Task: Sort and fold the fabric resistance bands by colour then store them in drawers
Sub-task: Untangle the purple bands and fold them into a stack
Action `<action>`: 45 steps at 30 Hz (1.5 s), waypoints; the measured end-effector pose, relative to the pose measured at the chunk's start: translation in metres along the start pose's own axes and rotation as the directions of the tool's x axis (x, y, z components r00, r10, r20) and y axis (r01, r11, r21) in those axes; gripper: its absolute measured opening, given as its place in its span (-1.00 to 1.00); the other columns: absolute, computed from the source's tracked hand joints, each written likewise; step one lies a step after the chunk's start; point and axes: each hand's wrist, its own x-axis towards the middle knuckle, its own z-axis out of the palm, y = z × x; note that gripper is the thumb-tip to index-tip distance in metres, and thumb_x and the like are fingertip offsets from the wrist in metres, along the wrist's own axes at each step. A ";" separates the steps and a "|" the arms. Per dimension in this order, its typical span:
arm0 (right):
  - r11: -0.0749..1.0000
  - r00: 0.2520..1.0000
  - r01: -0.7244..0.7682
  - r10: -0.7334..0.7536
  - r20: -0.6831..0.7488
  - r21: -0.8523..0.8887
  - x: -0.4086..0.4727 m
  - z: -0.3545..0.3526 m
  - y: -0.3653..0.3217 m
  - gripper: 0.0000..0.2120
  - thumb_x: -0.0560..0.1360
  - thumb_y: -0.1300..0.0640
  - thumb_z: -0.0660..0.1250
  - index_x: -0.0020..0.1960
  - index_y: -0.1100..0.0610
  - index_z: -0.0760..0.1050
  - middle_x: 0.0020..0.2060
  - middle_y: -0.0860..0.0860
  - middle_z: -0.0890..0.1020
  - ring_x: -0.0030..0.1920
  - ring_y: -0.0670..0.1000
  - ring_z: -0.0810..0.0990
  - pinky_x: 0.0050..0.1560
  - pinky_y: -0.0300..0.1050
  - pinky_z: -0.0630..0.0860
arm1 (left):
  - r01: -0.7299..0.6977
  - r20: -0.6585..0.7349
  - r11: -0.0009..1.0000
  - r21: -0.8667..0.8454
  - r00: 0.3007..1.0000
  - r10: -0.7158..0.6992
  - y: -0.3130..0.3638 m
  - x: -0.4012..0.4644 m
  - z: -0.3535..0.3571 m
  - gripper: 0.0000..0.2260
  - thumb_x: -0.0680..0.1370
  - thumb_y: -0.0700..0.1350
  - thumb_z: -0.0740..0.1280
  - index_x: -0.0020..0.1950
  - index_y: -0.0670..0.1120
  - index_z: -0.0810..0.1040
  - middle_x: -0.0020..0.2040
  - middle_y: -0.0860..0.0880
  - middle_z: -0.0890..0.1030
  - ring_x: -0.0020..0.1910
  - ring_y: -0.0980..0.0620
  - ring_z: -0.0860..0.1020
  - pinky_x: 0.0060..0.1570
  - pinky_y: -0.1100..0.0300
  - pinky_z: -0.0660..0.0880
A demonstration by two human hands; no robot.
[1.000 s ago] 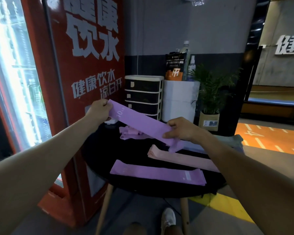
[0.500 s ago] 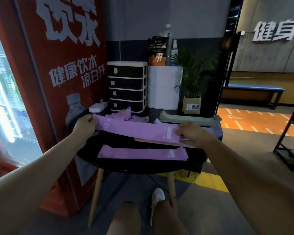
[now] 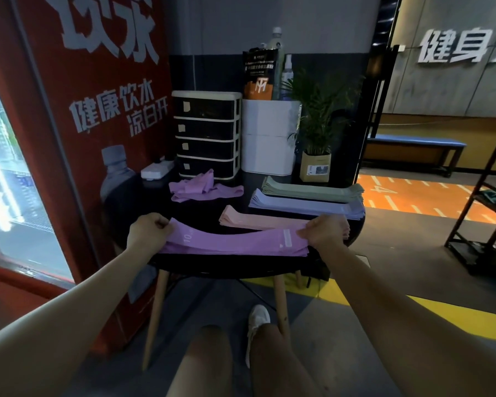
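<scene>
At the table's [image 3: 235, 270] near edge the left hand [image 3: 148, 234] pinches one end of a purple band [image 3: 235, 243] and the right hand [image 3: 324, 232] the other, stretched above a second purple band, with three flat stacks, pink [image 3: 258, 220], lilac [image 3: 307, 204], green [image 3: 312, 190], toward its right edge.

the purple band [image 3: 235, 242] is looking like soft matt cloth, the round table [image 3: 143, 196] is showing a glossy black top on pale wooden legs [image 3: 155, 313], and the drawer unit [image 3: 206, 133] is looking like smooth plastic.
</scene>
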 end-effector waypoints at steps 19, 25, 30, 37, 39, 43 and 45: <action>0.902 0.904 0.370 -0.404 -0.139 -0.222 -0.013 0.042 0.005 -0.63 0.44 0.22 0.37 0.23 0.16 0.44 0.20 0.15 0.42 0.25 0.17 0.29 0.16 -0.12 0.22 | 0.047 -0.043 0.998 0.031 0.998 -0.046 -0.024 -0.003 0.010 -0.85 0.48 -0.03 0.40 -0.06 -0.10 0.59 -0.12 -0.03 0.59 -0.04 -0.06 0.55 -0.13 0.17 0.38; 0.742 0.752 0.647 -0.585 0.303 -0.174 -0.023 0.085 -0.027 -0.58 0.48 0.02 0.36 0.30 0.11 0.45 0.24 0.06 0.45 0.24 0.10 0.36 0.21 -0.14 0.26 | 0.043 -0.061 0.998 0.045 0.997 -0.040 -0.026 -0.005 0.011 -0.83 0.48 -0.01 0.39 -0.03 -0.10 0.60 -0.09 -0.05 0.62 -0.02 -0.07 0.56 -0.14 0.19 0.36; 0.749 0.762 0.634 -0.566 0.314 -0.190 -0.016 0.095 -0.012 -0.53 0.46 -0.13 0.34 0.29 0.06 0.46 0.23 0.04 0.50 0.25 0.09 0.41 0.28 -0.02 0.33 | 0.034 -0.074 0.999 0.040 0.997 -0.031 -0.027 -0.003 0.012 -0.83 0.48 -0.01 0.39 -0.03 -0.08 0.60 -0.17 0.01 0.56 -0.11 0.01 0.51 -0.16 0.19 0.35; 0.752 0.762 0.634 -0.569 0.310 -0.180 -0.016 0.096 -0.009 -0.53 0.47 -0.14 0.32 0.32 0.03 0.44 0.27 0.00 0.47 0.27 0.06 0.37 0.29 -0.05 0.32 | 0.020 -0.081 1.000 -0.006 0.997 -0.020 -0.031 -0.002 0.016 -0.88 0.48 -0.04 0.39 -0.06 -0.08 0.56 -0.20 0.03 0.55 -0.15 0.03 0.49 -0.16 0.19 0.34; 0.753 0.762 0.634 -0.570 0.307 -0.176 -0.016 0.096 -0.009 -0.54 0.47 -0.14 0.32 0.30 0.04 0.45 0.26 0.01 0.47 0.26 0.06 0.38 0.29 -0.03 0.33 | 0.022 -0.064 0.999 -0.047 0.998 -0.025 -0.031 0.000 0.017 -0.89 0.48 -0.08 0.39 -0.07 -0.08 0.52 -0.23 0.05 0.52 -0.13 0.00 0.51 -0.14 0.18 0.35; 0.750 0.761 0.635 -0.568 0.314 -0.183 -0.015 0.095 -0.010 -0.54 0.47 -0.15 0.32 0.28 0.04 0.46 0.24 0.01 0.48 0.25 0.07 0.40 0.28 0.01 0.35 | -0.039 -0.049 0.999 0.008 0.998 0.039 -0.032 0.008 0.014 -0.77 0.45 -0.12 0.42 0.03 -0.11 0.45 0.00 -0.09 0.52 0.00 -0.09 0.52 -0.06 0.12 0.43; 0.751 0.759 0.634 -0.560 0.332 -0.182 -0.016 0.095 -0.010 -0.54 0.47 -0.14 0.32 0.29 0.04 0.45 0.24 0.01 0.47 0.26 0.07 0.39 0.29 0.00 0.34 | -0.183 -0.039 0.978 0.104 0.981 0.188 -0.027 0.011 0.008 -0.67 0.45 -0.09 0.43 0.14 -0.13 0.43 0.10 -0.11 0.45 0.09 -0.07 0.47 0.03 0.06 0.44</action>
